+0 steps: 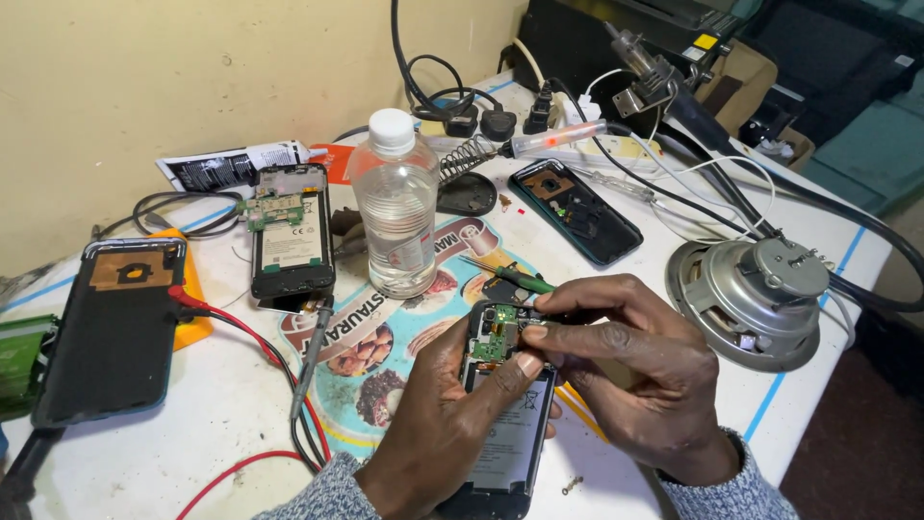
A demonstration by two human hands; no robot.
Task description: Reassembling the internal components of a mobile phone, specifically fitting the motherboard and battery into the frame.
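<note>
Left hand [452, 424] grips an opened phone [505, 414] at 6 o'clock on the worktop [173, 443], right hand [635, 366] pinching at its green board [496, 342], tweezers [505, 274] just beyond, bottle [395, 207] at 12, second opened phone [291, 236] at 10, speaker [756, 299] at 2.

The bottle [394, 207] was clear glossy plastic; the speaker [754, 300] dull grey metal; the phone cover [114, 331] matt black; sleeves [327, 491] knitted grey cloth.

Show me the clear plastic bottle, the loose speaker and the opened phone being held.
clear plastic bottle [394, 207], head view, on its body.
loose speaker [760, 299], head view, on its metal back.
opened phone [510, 433], head view, on its battery.
</note>
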